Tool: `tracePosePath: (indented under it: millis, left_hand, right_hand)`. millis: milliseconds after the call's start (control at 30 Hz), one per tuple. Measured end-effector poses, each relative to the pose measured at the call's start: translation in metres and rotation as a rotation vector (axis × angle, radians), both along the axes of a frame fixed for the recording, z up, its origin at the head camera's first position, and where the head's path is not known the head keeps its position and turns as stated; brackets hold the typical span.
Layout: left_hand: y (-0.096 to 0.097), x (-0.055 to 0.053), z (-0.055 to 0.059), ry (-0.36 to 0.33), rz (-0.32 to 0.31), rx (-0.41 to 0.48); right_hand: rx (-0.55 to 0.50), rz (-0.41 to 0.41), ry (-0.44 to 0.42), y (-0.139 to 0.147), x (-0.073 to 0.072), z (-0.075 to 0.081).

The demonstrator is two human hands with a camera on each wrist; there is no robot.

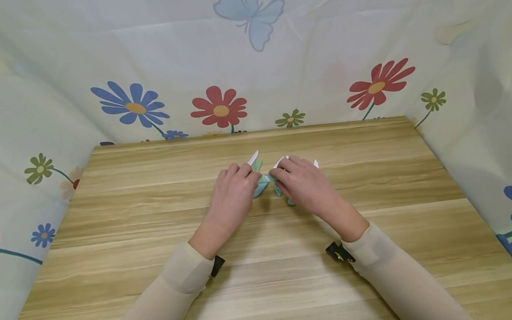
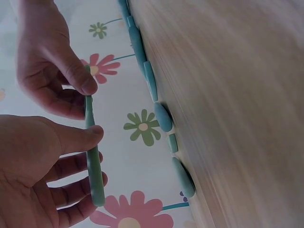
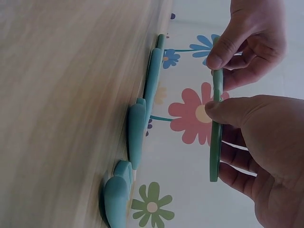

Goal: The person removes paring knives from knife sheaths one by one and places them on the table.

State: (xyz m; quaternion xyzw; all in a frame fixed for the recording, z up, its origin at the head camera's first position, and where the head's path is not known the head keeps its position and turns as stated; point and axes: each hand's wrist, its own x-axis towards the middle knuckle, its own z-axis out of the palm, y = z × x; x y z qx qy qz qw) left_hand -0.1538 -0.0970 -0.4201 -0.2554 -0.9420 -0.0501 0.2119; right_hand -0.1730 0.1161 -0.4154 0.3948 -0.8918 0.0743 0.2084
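Both hands hold a slim green piece [image 1: 267, 178] over the wooden table, one hand at each end. Seen edge-on in the left wrist view, this green piece [image 2: 96, 178] looks like a long flat bar; its exact kind I cannot tell. My left hand [image 1: 236, 191] pinches it between thumb and fingers. From the other side, my right hand [image 1: 305, 184] grips it the same way, thumb close to the left thumb. Below and behind the hands lie a white blade-like tip [image 1: 253, 157], a light green piece [image 1: 257, 166] and a blue-teal piece [image 1: 260, 190], partly hidden by the hands.
More teal pieces lie in a loose row on the table [image 1: 260, 282], including a rounded teal one [image 3: 116, 202] and a small green block [image 2: 173, 143]. Another white tip [image 1: 316, 163] shows past the right hand. A flower-printed cloth [image 1: 312, 64] surrounds the table's back and sides.
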Motion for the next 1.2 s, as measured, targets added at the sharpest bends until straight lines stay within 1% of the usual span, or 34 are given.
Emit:
tracePosePath:
  millis: [167,500,967,1200]
  left_hand:
    - [-0.0004,0.0002,0.0003,-0.007,-0.001,0.001]
    - [-0.0009,0.0003,0.0002,0.014,-0.013,0.011]
    - [-0.0013,0.0004,0.001,0.005,-0.012,0.009]
    - [-0.0018,0.0005,0.0019,0.015,-0.018,0.015]
  right_hand:
    - [0.002,-0.006,-0.01,-0.0004,0.001,0.0001]
    - [0.008,0.004,-0.005,0.0006,0.0,-0.0004]
    - [0.03,0.006,-0.01,0.0008,-0.0001,0.0015]
    - [0.015,0.013,-0.015,0.0016,0.0008,0.0017]
